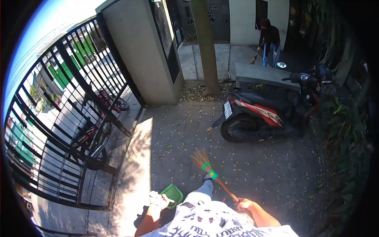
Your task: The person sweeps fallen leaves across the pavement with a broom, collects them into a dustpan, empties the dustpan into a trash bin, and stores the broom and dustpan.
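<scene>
My right hand (244,204) is wrapped round the brown wooden handle of a broom (225,188). Green bands tie the broom's bristles, which spread above the paving in front of my foot. At the lower left, my left hand (159,200) is closed on a green dustpan (172,194), its pan beside my leg. Small yellowish leaves are scattered over the grey paving (177,138).
A red and black scooter (260,110) is parked at the right. A tree trunk (205,47) and a concrete pillar (138,47) stand ahead. Outside the black gate (67,118) is a red motorbike (92,138). At the back, a person (270,39) bends with a broom.
</scene>
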Tool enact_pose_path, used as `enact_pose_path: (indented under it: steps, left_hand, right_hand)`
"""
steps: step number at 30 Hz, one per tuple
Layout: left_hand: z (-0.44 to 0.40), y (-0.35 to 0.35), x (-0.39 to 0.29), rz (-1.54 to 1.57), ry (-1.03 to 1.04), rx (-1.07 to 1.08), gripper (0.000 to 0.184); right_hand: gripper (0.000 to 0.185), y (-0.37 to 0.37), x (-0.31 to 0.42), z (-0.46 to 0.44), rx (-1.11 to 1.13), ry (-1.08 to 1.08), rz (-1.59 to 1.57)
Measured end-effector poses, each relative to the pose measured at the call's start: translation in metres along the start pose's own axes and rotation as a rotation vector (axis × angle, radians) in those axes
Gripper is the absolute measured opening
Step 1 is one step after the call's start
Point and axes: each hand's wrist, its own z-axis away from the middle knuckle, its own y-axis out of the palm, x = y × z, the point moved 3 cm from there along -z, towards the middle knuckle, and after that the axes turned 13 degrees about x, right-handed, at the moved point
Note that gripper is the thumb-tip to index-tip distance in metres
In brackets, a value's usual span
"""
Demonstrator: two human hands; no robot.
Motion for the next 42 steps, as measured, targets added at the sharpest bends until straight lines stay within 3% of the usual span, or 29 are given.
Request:
enact_pose_path:
  steps: [1, 2, 4, 6, 9, 11, 13, 15, 16, 18, 19, 21, 23, 25, 28, 30, 32, 37, 42]
  left_hand:
    - [-0.020, 0.033, 0.004, -0.006, -0.008, -0.036, 0.033]
    - [-0.044, 0.073, 0.009, -0.009, -0.014, -0.063, 0.033]
    - [-0.063, 0.112, 0.004, -0.027, -0.010, -0.175, 0.031]
    - [-0.091, 0.164, -0.002, -0.070, -0.013, -0.247, 0.030]
    - [-0.129, 0.230, -0.003, -0.143, -0.031, -0.328, 0.030]
    - [-0.159, 0.291, 0.001, -0.147, -0.075, -0.256, 0.030]
    - [-0.197, 0.335, 0.007, -0.146, -0.095, -0.215, 0.031]
    - [-0.246, 0.370, 0.008, -0.197, -0.163, -0.064, 0.028]
    - [-0.266, 0.384, 0.003, -0.209, -0.155, -0.065, 0.028]
    - [-0.316, 0.416, 0.003, -0.318, -0.321, 0.197, 0.026]
    - [-0.335, 0.434, 0.004, -0.229, -0.470, 0.214, 0.021]
    - [-0.355, 0.479, 0.016, -0.326, -0.419, 0.175, 0.019]
    - [-0.343, 0.546, 0.031, -0.422, -0.352, 0.164, 0.019]
    - [-0.331, 0.609, 0.046, -0.993, -0.507, 0.340, 0.028]
    - [-0.328, 0.696, 0.049, -1.621, -0.663, 0.358, 0.033]
    - [-0.341, 0.753, 0.042, -1.611, -0.616, 0.474, 0.041]
    - [-0.356, 0.814, 0.042, -1.616, -0.445, 0.605, 0.065]
    - [-0.398, 0.985, 0.076, -1.469, -0.372, 0.985, 0.074]
    - [-0.420, 1.119, 0.152, -1.312, -0.580, 1.283, 0.075]
  right_hand:
    - [0.070, -0.004, 0.017, -0.014, -0.015, 0.029, 0.043]
    - [0.066, -0.025, 0.027, -0.043, -0.008, -0.038, 0.328]
    - [0.062, 0.006, 0.110, -0.012, 0.026, -0.191, -0.061]
    - [0.061, -0.012, 0.187, -0.028, -0.242, -0.051, 0.606]
    - [0.055, -0.058, 0.247, -0.076, -0.264, -0.201, 0.555]
    - [0.057, -0.069, 0.325, -0.085, -0.317, -0.377, 0.552]
    - [0.060, -0.084, 0.388, -0.103, -0.280, -0.256, 0.501]
    - [0.062, -0.111, 0.427, -0.138, -0.230, -0.143, 0.452]
    - [0.063, -0.132, 0.441, -0.164, -0.189, -0.219, 0.329]
    - [0.064, -0.168, 0.477, -0.207, -0.169, -0.316, 0.155]
    - [0.061, -0.184, 0.500, -0.219, -0.132, -0.342, 0.118]
    - [0.059, -0.209, 0.542, -0.230, -0.095, -0.367, 0.036]
    - [0.052, -0.233, 0.595, -0.240, -0.207, -0.228, 0.123]
    - [0.051, -0.255, 0.634, -0.254, -0.218, -0.245, -0.013]
    - [0.056, -0.274, 0.681, -0.258, -0.210, -0.295, -0.185]
    - [0.058, -0.287, 0.702, -0.263, -0.195, -0.222, -0.299]
    - [0.053, -0.308, 0.718, -0.277, -0.208, -0.196, -0.168]
    - [0.039, -0.332, 0.748, -0.310, -0.362, -0.096, -0.268]
    - [0.018, -0.313, 0.789, -0.312, -0.500, -0.107, -0.394]
